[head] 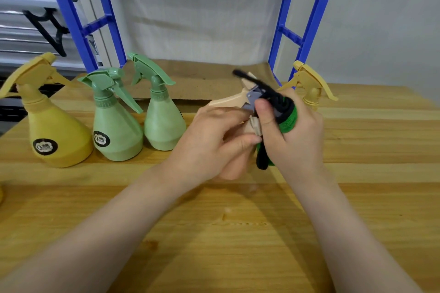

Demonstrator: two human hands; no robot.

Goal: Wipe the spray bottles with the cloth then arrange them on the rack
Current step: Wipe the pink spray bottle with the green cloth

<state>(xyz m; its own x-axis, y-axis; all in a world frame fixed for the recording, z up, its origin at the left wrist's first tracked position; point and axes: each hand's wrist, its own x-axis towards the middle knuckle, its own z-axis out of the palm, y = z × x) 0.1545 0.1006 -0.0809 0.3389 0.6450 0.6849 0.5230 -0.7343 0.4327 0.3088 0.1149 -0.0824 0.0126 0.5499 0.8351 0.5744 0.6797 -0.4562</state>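
Observation:
My left hand point(209, 140) grips a peach spray bottle point(234, 166) around its neck, holding it over the wooden table point(226, 233). Its beige trigger head point(228, 101) points left. My right hand point(292, 135) is closed on a green and black cloth point(287, 118), which is pressed against the bottle's head. A yellow bottle point(56, 135) and two green bottles point(114, 131) point(163, 123) stand in a row on the left. Another yellow bottle point(309, 88) stands behind my right hand, mostly hidden. The blue rack point(312, 21) rises at the back.
The rack's lower shelf point(195, 81) is lined with brown board, between the blue uprights point(71, 19). A grey wall lies behind it. Metal rails and a black bracket point(47, 28) show at the far left.

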